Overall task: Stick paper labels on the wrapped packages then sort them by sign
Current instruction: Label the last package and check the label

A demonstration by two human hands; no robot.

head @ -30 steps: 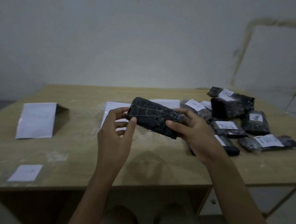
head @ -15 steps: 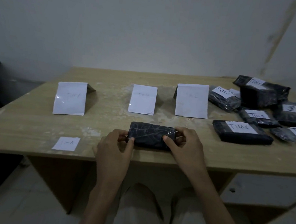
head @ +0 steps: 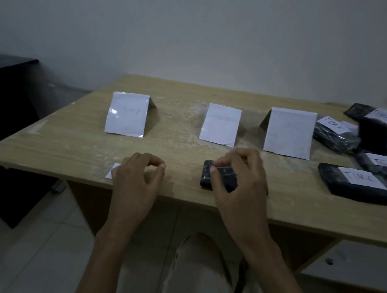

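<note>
Steady wrapped package (head: 206, 179), gripped by right hand (head: 238, 179) at desk (head: 73, 147) front edge; pinch paper label (head: 112, 172) nearer front-left corner with left hand (head: 137, 179), loosely curled, seemingly empty; press flat onto wrap, unwrinkled.

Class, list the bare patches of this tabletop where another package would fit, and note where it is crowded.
Bare table lies left of the left sign, between it and the middle sign, and between the left hand and the package under the right hand. The right end is crowded with labelled packages.
</note>
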